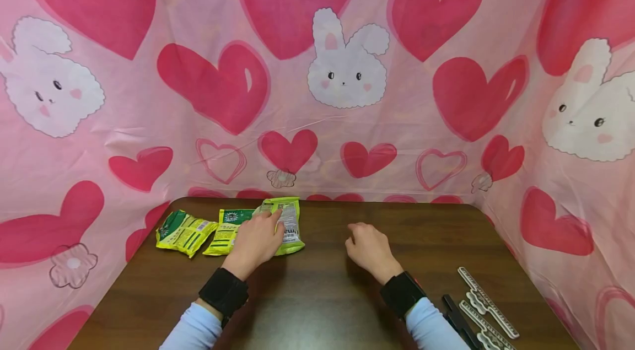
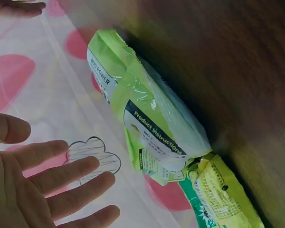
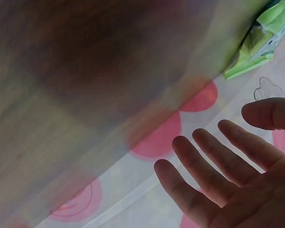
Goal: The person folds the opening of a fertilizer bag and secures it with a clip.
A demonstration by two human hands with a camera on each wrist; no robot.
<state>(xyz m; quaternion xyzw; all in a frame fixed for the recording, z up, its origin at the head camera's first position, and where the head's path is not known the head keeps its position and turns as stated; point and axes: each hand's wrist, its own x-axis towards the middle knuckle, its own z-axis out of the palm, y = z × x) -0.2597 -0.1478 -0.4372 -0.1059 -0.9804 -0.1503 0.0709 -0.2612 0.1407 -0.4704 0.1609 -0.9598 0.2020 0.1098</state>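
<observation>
Three snack packets lie in a row at the far left of the dark wooden table: a yellow-green packet, a green and yellow packet and a light green packet. My left hand hovers over the light green packet with straight, spread fingers that do not grip it. My right hand is near the middle of the table, away from the packets, holding nothing. Its fingers are straight in the right wrist view, where a packet shows far off.
White toothed plastic strips and a black strip lie at the table's near right corner. A pink cloth with hearts and bunnies surrounds the table on three sides.
</observation>
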